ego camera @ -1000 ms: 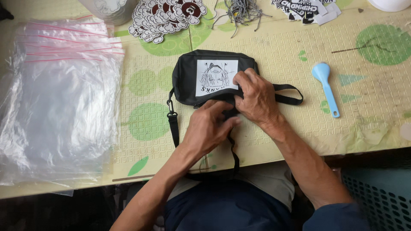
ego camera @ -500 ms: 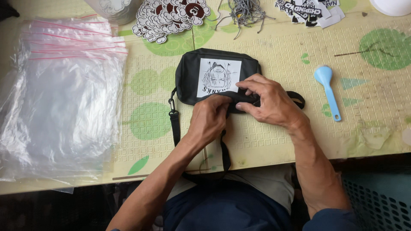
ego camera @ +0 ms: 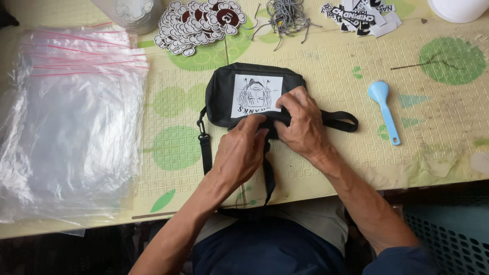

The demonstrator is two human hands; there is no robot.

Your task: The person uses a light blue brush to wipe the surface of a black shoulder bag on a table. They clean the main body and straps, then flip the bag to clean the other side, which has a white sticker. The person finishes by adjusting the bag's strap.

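Note:
A small black pouch bag (ego camera: 224, 91) with a white printed patch (ego camera: 253, 94) lies on the table in front of me. Its black strap (ego camera: 206, 153) runs off the near table edge. My left hand (ego camera: 239, 153) rests against the bag's near edge, fingers pressed to the fabric. My right hand (ego camera: 303, 125) lies over the bag's near right corner, fingers curled on it next to the patch. Both hands grip the bag's lower edge.
A stack of clear zip bags (ego camera: 66, 122) covers the left of the table. Round stickers (ego camera: 196, 20), a bundle of ball chains (ego camera: 288, 12) and black-and-white stickers (ego camera: 359, 15) lie at the far edge. A light blue spoon (ego camera: 384, 109) lies to the right.
My hands shifted along the bag's near edge; the right hand slid slightly right and lower, and the left hand moved up against the bag.

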